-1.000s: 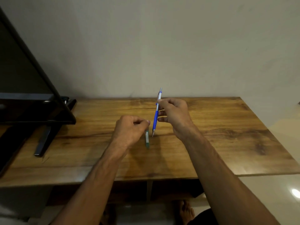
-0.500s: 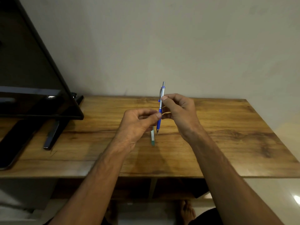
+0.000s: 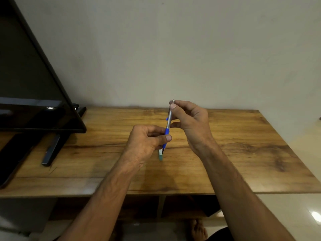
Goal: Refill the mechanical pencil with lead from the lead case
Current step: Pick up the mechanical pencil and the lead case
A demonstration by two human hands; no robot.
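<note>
A blue and silver mechanical pencil (image 3: 168, 124) stands nearly upright above the wooden table (image 3: 234, 153), tip down. My left hand (image 3: 147, 141) grips its blue lower barrel between thumb and fingers. My right hand (image 3: 190, 119) pinches the silver cap end at the top. A small lead case (image 3: 160, 154), pale with a green end, lies flat on the table just below the pencil tip, partly hidden by my left hand.
A black TV (image 3: 34, 94) on angled feet stands at the table's left end. A dark flat object (image 3: 15, 153) lies below it. The wall is close behind the table. A foot (image 3: 198, 230) shows on the floor under the front edge.
My left hand has come up from the lead case and taken hold of the pencil's lower barrel. My right hand has slid up to the cap end.
</note>
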